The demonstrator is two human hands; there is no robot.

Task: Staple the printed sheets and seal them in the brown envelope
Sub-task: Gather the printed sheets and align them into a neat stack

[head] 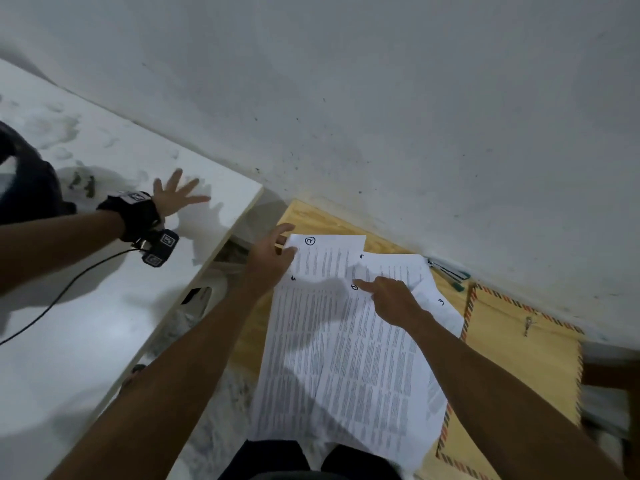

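Low plywood table [311,216] against a grey wall: printed sheets [346,358] fan loosely at lower centre. My right hand [394,299] presses one forefinger on them; my left hand [266,261] pinches the far sheet's corner. Brown envelope [519,351] lies right. Unsquared edges risk crooked stapling.

The printed sheets [349,344] are white with dense grey-black text and black handwritten numbers; the brown envelope [519,355] has a red, dark and pale striped border; the surface [304,216] is light yellow wood; the wall [381,98] is grey-white with dark specks
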